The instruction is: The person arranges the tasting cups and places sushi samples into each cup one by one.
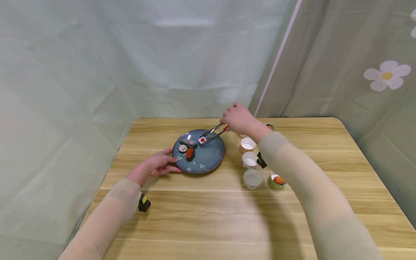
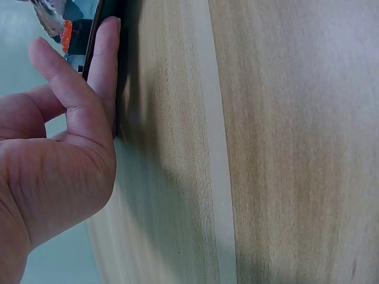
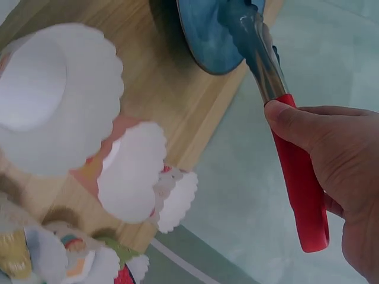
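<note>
My left hand (image 1: pixel 160 163) grips the near-left rim of a round blue plate (image 1: pixel 208 159), thumb on top and fingers under the edge. On the plate lie a roe-topped sushi (image 1: pixel 190 154), a small white roll (image 1: pixel 183 148) and a long dark silvery piece (image 1: pixel 189 143). In my right hand (image 1: pixel 239 119) is a pair of metal tongs (image 1: pixel 216 135) with red handles, gripped over the plate's far right side. The dark tong tips are around a white sushi roll (image 1: pixel 202 140) with a red centre. In the right wrist view, the tongs' red handle (image 3: pixel 299 183) shows under my thumb.
Right of the plate stands a row of white-lined paper cups (image 1: pixel 248 143) with scalloped rims. A green cup (image 1: pixel 276 185) holding an orange-topped piece is beside the nearest one. Several filled cups show in the right wrist view. Curtains (image 1: pixel 201 65) hang behind the wooden table (image 1: pixel 201 216).
</note>
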Action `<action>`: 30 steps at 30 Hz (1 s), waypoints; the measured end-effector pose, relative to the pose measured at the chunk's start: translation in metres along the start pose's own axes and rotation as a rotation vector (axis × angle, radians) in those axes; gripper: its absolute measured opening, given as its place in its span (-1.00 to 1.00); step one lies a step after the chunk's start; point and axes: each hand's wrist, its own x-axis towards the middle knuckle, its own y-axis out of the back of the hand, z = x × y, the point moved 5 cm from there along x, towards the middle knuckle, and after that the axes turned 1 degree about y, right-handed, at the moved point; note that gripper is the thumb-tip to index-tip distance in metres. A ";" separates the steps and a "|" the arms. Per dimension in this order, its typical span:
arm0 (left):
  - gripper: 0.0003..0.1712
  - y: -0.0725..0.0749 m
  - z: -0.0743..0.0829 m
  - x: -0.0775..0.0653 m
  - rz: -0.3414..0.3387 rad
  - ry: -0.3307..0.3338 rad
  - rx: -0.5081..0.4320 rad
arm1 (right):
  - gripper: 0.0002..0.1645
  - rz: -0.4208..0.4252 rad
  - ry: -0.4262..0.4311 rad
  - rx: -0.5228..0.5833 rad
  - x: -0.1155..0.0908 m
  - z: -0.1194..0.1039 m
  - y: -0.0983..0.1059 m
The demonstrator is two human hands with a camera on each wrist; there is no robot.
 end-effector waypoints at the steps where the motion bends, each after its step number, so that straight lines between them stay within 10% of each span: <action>1: -0.12 0.000 0.000 0.000 0.001 0.001 0.001 | -0.61 0.008 0.000 0.001 -0.002 0.002 0.001; 11: -0.11 0.001 0.001 0.001 -0.011 0.000 0.006 | -0.69 0.107 -0.014 0.009 -0.036 0.037 0.023; 30: -0.10 0.003 0.002 -0.002 -0.025 -0.017 -0.001 | -0.61 0.011 -0.166 -0.029 -0.098 0.107 0.020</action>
